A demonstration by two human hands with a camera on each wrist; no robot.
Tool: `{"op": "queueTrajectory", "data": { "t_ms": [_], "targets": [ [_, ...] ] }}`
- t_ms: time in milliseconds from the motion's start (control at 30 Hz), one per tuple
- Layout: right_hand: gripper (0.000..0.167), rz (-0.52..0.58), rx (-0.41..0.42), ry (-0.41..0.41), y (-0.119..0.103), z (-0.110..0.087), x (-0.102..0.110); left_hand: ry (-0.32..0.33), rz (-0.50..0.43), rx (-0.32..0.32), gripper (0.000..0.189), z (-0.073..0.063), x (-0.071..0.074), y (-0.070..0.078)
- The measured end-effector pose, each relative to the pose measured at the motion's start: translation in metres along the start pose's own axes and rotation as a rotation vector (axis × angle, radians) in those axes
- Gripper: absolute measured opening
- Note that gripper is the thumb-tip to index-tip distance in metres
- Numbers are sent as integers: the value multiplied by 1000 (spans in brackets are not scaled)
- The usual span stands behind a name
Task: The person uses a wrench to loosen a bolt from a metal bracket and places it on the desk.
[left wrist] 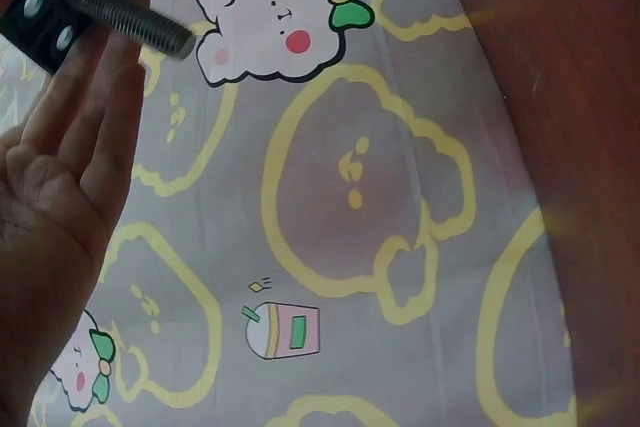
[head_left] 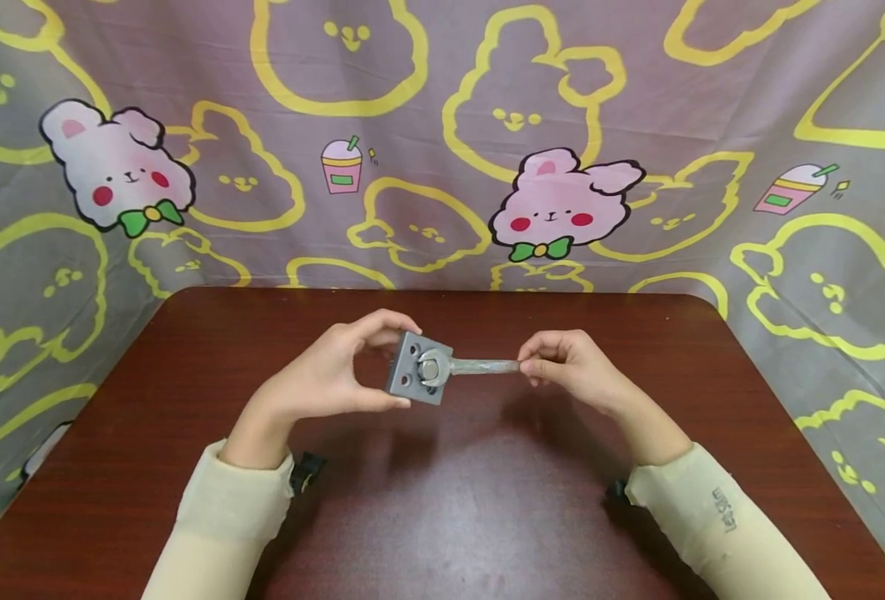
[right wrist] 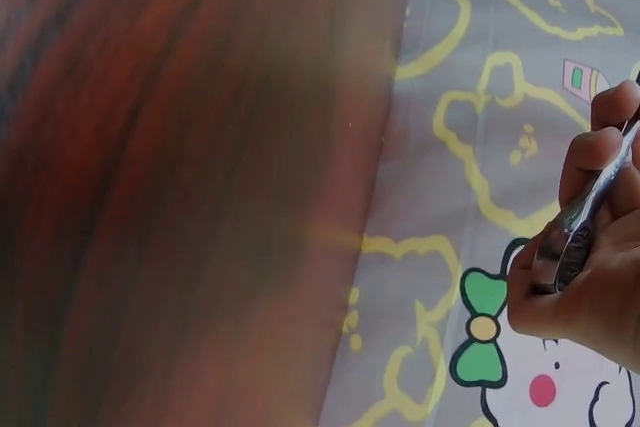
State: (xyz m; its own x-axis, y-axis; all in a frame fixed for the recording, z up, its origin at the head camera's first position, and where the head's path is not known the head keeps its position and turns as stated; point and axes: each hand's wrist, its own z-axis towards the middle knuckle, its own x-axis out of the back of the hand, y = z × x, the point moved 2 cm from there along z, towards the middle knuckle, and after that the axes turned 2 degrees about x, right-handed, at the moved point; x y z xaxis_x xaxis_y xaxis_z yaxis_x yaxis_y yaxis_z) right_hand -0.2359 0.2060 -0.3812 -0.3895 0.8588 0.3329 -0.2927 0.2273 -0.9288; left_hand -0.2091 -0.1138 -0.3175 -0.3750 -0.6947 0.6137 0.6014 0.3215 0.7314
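Visible: one plate (head_left: 410,365), one bolt (head_left: 431,368), one wrench (head_left: 485,367), two hands. At least three round holes (head_left: 407,381) in plate, besides bolt; one threaded shank (left wrist: 135,22) jutting from plate in left wrist view. Plate above middle of table (head_left: 442,517), tilted, clamped at opposite edges between thumb and fingers of left hand (head_left: 322,367). Wrench jaw around bolt head; handle reaching right, far end pinched by thumb and fingers of right hand (head_left: 573,371). Two pale sleeves (head_left: 232,508), one per arm. Behind table's far edge, one cloth (head_left: 412,137) with two bunny faces and two cups printed in full in head view. Open room over tabletop between hands and far edge; wider room toward near side; side edges well apart from both hands.
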Motion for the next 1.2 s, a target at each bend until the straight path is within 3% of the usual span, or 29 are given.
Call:
{"op": "queueTrajectory", "data": {
  "t_ms": [300,433,733,1000,1200],
  "targets": [
    [4,-181,116,-40,-12,1,11,-172,15,65,68,0,-1,1],
    [5,-263,151,-50,-18,2,13,-241,6,52,65,0,-4,-2],
    [5,-313,180,-119,-23,7,17,-353,-11,53,65,1,-10,-1],
    [7,-331,195,-109,-24,2,20,-331,-44,52,65,-1,-14,-2],
    [6,-314,178,-16,-19,-12,27,-227,-39,53,67,-2,-14,-3]
  ]
}}
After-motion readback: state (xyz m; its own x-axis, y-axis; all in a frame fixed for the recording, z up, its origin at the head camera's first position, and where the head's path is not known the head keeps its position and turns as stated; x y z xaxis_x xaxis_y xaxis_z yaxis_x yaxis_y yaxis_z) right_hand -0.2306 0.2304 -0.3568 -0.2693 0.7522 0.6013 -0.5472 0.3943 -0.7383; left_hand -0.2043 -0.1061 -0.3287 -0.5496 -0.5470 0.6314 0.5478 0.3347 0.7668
